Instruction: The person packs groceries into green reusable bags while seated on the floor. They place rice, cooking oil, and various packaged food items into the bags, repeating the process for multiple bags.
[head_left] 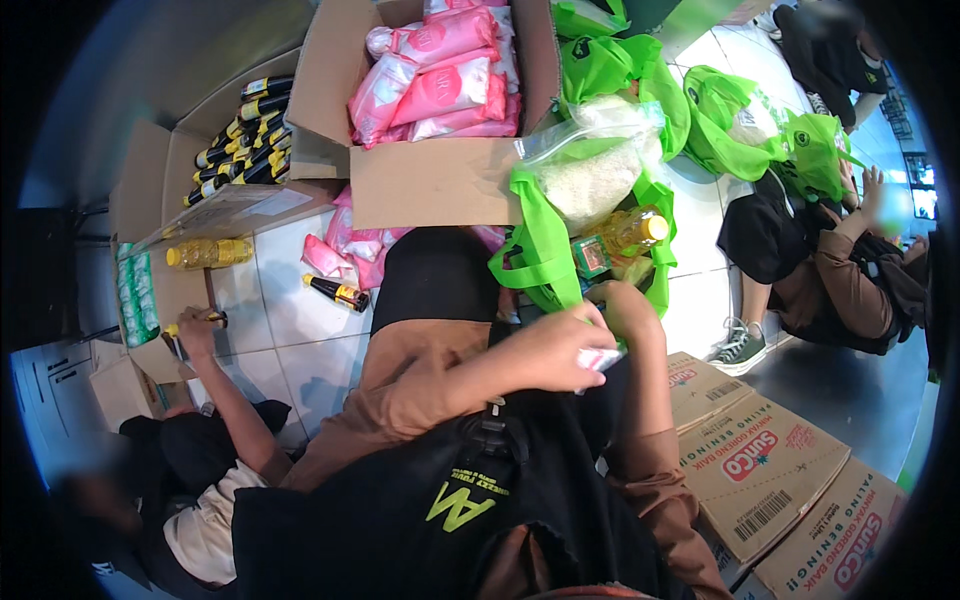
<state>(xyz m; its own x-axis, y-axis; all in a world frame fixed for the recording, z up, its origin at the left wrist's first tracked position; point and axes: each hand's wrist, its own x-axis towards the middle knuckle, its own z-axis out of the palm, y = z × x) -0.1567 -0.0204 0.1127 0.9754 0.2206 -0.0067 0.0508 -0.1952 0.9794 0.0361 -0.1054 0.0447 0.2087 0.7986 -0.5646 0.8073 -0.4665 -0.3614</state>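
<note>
My left hand (565, 350) is closed around a small white packet with red marks (598, 360), partly hidden by the fingers. Just beyond it, my right hand (628, 308) has its fingers curled at the near rim of a green cloth bag (540, 262). That bag stands open before me. Inside it are a clear plastic bag of rice (585, 185), a bottle of yellow oil with a yellow cap (628, 234) and a small green box (591, 257).
Ahead stands a carton (435, 185) of pink-white packs; left of it, a carton (215, 212) of dark bottles. A co-worker's hand (195, 330) holds a dark bottle at far left. More green bags (720, 120), a seated person (850, 270) and closed cartons (760, 465) are at right.
</note>
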